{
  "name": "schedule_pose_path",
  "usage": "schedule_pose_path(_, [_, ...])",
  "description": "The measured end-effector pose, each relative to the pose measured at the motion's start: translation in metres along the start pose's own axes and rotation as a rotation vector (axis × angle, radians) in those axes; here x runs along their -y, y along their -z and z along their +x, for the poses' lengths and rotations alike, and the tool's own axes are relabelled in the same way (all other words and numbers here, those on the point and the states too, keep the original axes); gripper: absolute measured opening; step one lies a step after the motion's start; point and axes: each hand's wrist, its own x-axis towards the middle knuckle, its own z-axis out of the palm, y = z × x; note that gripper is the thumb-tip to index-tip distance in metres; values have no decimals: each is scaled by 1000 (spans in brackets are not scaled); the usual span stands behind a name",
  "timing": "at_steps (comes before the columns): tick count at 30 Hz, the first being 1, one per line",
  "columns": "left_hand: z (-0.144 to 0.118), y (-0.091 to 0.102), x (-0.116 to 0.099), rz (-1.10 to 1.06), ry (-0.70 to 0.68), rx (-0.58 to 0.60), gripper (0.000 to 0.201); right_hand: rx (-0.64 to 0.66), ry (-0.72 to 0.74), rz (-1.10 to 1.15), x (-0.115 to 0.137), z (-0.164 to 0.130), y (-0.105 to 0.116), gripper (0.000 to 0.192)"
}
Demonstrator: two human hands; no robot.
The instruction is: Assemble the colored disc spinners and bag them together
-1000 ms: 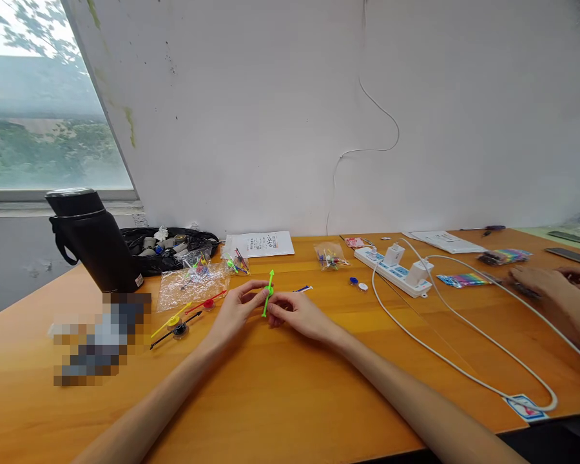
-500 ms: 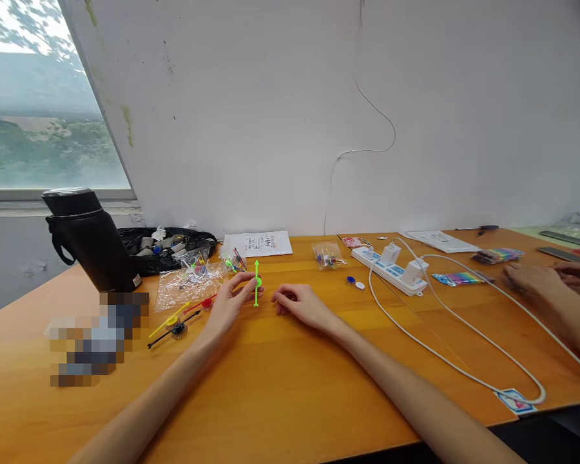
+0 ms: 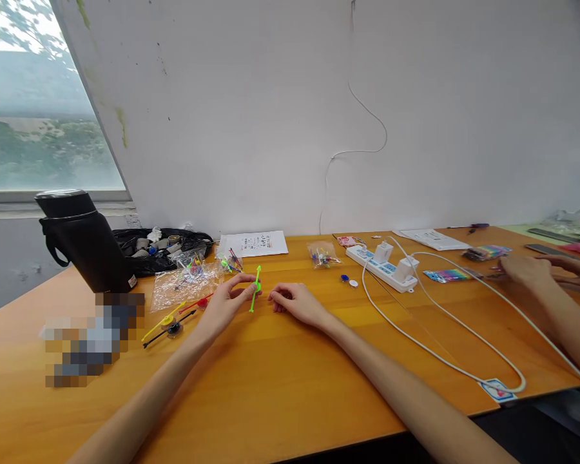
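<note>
My left hand pinches a bright green arrow spinner by its round middle between thumb and fingers; the arrow stands steeply, leaning a little right at the top. Just right of it, apart from the spinner, is my right hand. Its fingers are curled in towards the thumb, and whatever may be inside is hidden. On the table left of my left hand lie a yellow arrow spinner, a black arrow spinner and a red arrow spinner, the red one partly behind my wrist.
Behind lie clear bags of spinner parts, a black plastic bag and white paper. A black flask stands left. Rightward are blue and white discs, a power strip with looping cables, and another person's hands.
The green arrow has turned from upright to slightly tilted in my left hand. My right hand has hardly moved. The whole view has shifted a little, and the other person's hands have moved.
</note>
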Motion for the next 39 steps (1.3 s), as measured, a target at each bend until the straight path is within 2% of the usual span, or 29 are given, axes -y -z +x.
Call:
schedule_pose_path(3, [-15,10,-6,54,24,87,37,-5,2,9,0,-1,1,30])
schedule_pose_path(5, [-27,20,-7,128,49,98,38,-5,-2,11,0,-1,0,30])
schedule_pose_path(10, [-45,57,-5,255,42,2,38,-2,9,0,-2,-1,-1,30])
schedule_pose_path(16, [-42,87,-7,311,142,-103,45,-9,8,41,-3,-2,-1,30])
schedule_pose_path(24, [-35,95,-5,452,109,9,40,-6,13,25,-5,0,-2,29])
schedule_pose_path(32, [-21,88,2,983,15,56,29,-4,12,10,-6,0,-1,28])
schedule_pose_path(36, [-16,87,7,1088,-64,100,29,-3,16,11,-7,0,-1,29])
schedule_pose_path(39, [-16,89,12,1138,-86,88,31,2,21,10,-8,0,-1,28])
